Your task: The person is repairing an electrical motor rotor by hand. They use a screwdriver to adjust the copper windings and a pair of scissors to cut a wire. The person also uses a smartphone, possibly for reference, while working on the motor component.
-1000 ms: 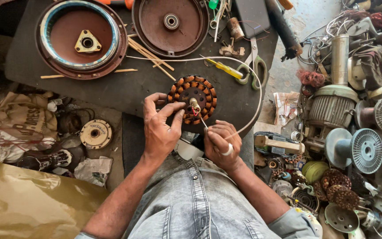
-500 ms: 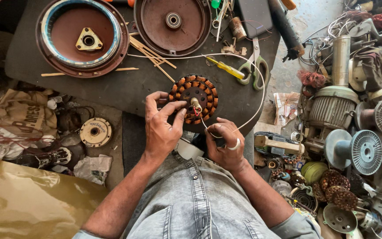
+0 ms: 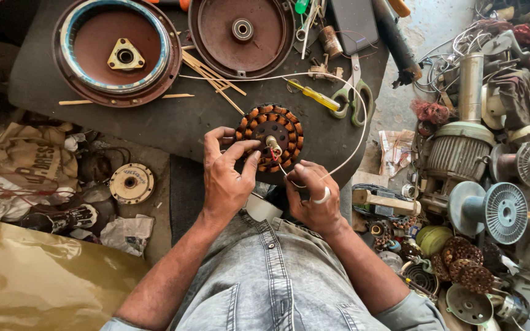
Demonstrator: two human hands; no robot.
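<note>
Head view, looking straight down.

Left hand [image 3: 227,178]: fingers curled over the near-left rim of the round stator with copper-wound coils and a dark centre plate [image 3: 271,140], thumb on its face; closed on it, holding it steady on the dark grey desk [image 3: 173,122]. Same grip as half a second and one second back; the stator has not shifted.

Right hand [image 3: 315,197]: closed in a loose fist with a silver ring on one finger, pinching the thin white wire [image 3: 338,92] just below the stator's near-right edge. Change: a second ago this hand sat lower, away from the rim; it has now come up closer to the coils. The wire runs from the pinch out right, loops far beyond the hands and back across the desk.

Reading: the wire appears to be drawn tighter toward the central shaft, so the winding work seems to be mid-way.

Beyond the hands: green-handled scissors [image 3: 352,98], yellow-handled screwdriver [image 3: 314,95], two round brown motor covers [image 3: 118,52].
</note>
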